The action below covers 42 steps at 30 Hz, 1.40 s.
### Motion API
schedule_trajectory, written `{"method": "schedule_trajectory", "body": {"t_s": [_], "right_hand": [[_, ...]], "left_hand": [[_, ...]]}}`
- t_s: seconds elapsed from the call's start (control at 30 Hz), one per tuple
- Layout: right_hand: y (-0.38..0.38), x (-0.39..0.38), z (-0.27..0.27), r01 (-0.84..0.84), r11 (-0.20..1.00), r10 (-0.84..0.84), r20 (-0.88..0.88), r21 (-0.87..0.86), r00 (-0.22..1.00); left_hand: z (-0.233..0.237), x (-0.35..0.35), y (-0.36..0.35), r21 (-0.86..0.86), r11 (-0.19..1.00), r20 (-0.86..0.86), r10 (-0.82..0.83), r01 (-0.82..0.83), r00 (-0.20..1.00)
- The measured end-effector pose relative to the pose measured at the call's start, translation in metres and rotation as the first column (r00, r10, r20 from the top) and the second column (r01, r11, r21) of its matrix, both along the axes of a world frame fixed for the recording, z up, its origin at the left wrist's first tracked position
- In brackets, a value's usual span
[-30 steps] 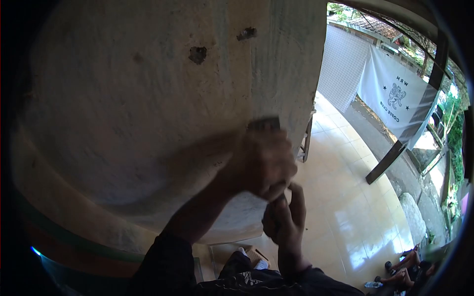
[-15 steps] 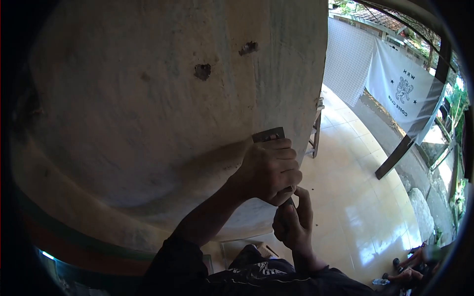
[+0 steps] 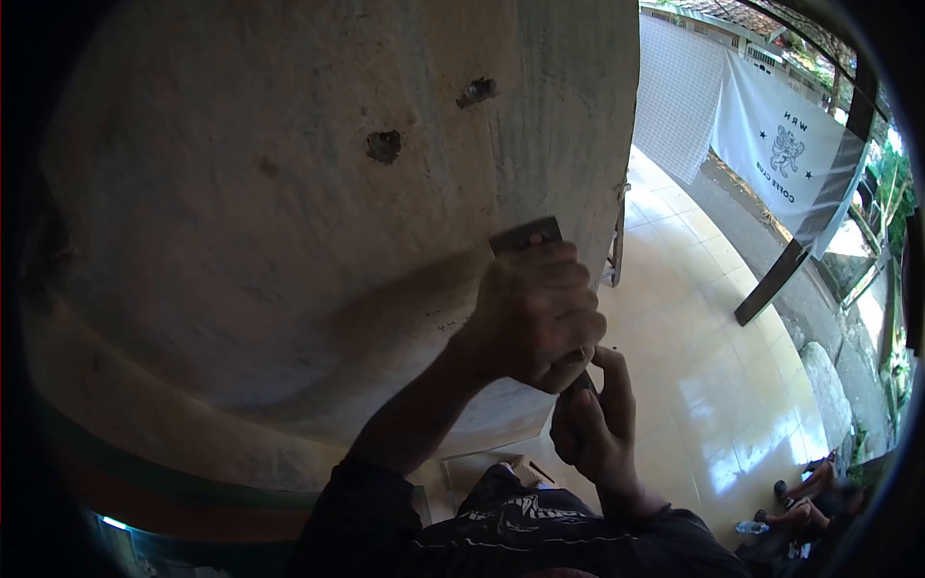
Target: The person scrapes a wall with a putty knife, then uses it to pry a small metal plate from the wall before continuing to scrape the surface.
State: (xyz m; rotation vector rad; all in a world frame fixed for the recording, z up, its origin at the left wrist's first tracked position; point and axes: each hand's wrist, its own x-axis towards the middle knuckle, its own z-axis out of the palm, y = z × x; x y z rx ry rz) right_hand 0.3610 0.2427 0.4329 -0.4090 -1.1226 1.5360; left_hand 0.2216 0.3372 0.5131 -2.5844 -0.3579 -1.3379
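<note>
A dark flat-bladed tool [image 3: 525, 235] lies against the wall [image 3: 289, 241], near the wall's right edge. My left hand [image 3: 540, 313] is wrapped round the tool just below its blade, knuckles facing me. Lower and to the right, my right hand [image 3: 599, 419] grips the tool's lower end, its thumb laid along it. Most of the handle is hidden by the fingers. Two ragged holes, one at the left [image 3: 383, 146] and one at the right [image 3: 477, 92], mark the wall above the blade.
A tiled floor [image 3: 674, 356] extends at the right. White banner [image 3: 771, 144] and netting hang beyond it, beside a dark slanted post [image 3: 771, 281]. Another person's legs [image 3: 805, 511] and a plastic bottle [image 3: 752, 527] are at the lower right. A wooden frame stands behind the wall edge.
Both hands have shifted up and slightly right with the tool. The blade is higher on the wall and a little more tilted. The camera view has also shifted slightly.
</note>
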Motion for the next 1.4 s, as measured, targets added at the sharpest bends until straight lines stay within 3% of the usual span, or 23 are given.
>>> {"method": "schedule_trajectory", "body": {"t_s": [0.2,0.33,0.43,0.5,0.63,0.7,0.77,0.87,0.93,1.03,1.17,1.23,1.3,1.4], "right_hand": [[0.006,-0.002,0.034,0.017,0.999,-0.019,0.059,0.03,0.998],[-0.005,0.0,0.017,0.047,0.999,-0.048,0.102,0.008,0.994],[0.007,-0.005,0.042,0.073,0.997,-0.073,0.091,0.006,0.993],[0.005,-0.001,0.046,0.041,0.998,-0.045,0.09,0.047,0.995],[-0.002,-0.001,0.038,0.068,0.998,-0.07,0.148,0.016,0.987],[0.006,-0.005,0.06,0.109,0.994,-0.112,0.196,0.025,0.974],[0.009,0.0,0.058,0.099,0.992,-0.113,0.188,0.082,0.976],[-0.009,0.003,0.046,0.089,0.996,-0.086,0.181,-0.011,0.98],[-0.007,-0.002,0.046,0.116,0.993,-0.118,0.201,0.019,0.973],[0.005,-0.007,0.078,0.101,0.995,-0.099,0.103,-0.013,0.99],[-0.009,-0.006,0.07,0.11,0.993,-0.115,0.152,0.039,0.982],[-0.004,-0.007,0.066,0.121,0.986,-0.142,0.199,0.113,0.97],[0.008,-0.008,0.086,0.132,0.991,-0.136,0.151,0.031,0.979],[0.0,-0.007,0.086,0.103,0.994,-0.106,0.106,0.027,0.989]], "left_hand": [[0.022,0.001,0.011,0.113,0.992,0.047,-0.06,0.055,0.997],[0.004,-0.002,0.002,0.048,0.998,0.053,-0.045,0.042,0.998],[0.038,-0.003,0.01,0.137,0.989,0.006,-0.063,0.062,0.998],[0.037,-0.001,0.01,0.159,0.983,0.046,-0.096,0.087,0.994],[0.023,-0.001,0.008,0.064,0.994,0.112,-0.098,0.091,0.989],[0.045,-0.003,0.014,0.162,0.984,0.043,-0.088,0.08,0.995],[0.046,-0.002,0.009,0.148,0.987,0.065,-0.077,0.067,0.995],[0.032,0.001,0.002,0.093,0.994,0.079,-0.072,0.065,0.994],[0.03,-0.002,0.005,0.055,0.997,0.042,-0.056,0.053,0.998],[0.067,-0.003,0.012,0.141,0.989,0.04,-0.059,0.052,0.998],[0.052,-0.003,0.001,0.075,0.997,0.07,-0.037,0.031,0.997],[0.053,0.0,0.008,0.1,0.989,0.133,-0.121,0.109,0.984],[0.075,-0.003,0.016,0.211,0.976,0.015,-0.058,0.054,0.998],[0.079,-0.005,0.008,0.164,0.986,0.003,-0.013,0.013,1.0]]}}
